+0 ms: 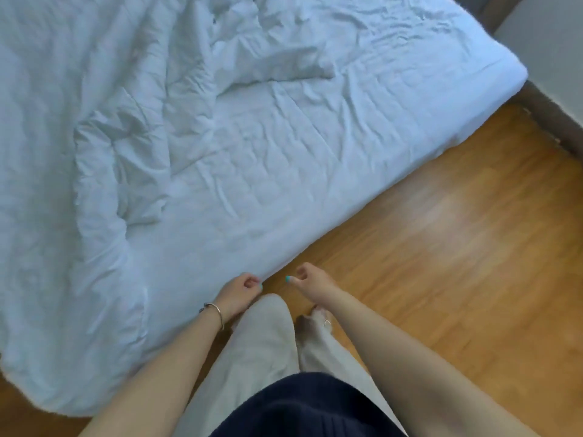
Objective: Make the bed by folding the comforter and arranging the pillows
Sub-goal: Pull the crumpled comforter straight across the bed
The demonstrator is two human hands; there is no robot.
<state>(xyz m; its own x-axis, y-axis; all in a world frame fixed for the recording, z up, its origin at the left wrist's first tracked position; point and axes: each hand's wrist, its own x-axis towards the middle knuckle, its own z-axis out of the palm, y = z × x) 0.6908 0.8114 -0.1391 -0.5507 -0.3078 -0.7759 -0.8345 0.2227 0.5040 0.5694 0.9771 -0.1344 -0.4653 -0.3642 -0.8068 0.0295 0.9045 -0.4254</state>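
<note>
Two hands hang low beside the bed's edge — the left hand (241,288), a bracelet (217,313) at its wrist, and the right hand (310,279), both with fingers loosely curled, holding nothing. The white comforter (94,152) lies rumpled over the bed's left part — bare wrinkled sheet (299,159) beside it, wooden floor (457,263) at right.

glossy wood floor (441,247), dark baseboard (555,121), pale wall (552,36).
</note>
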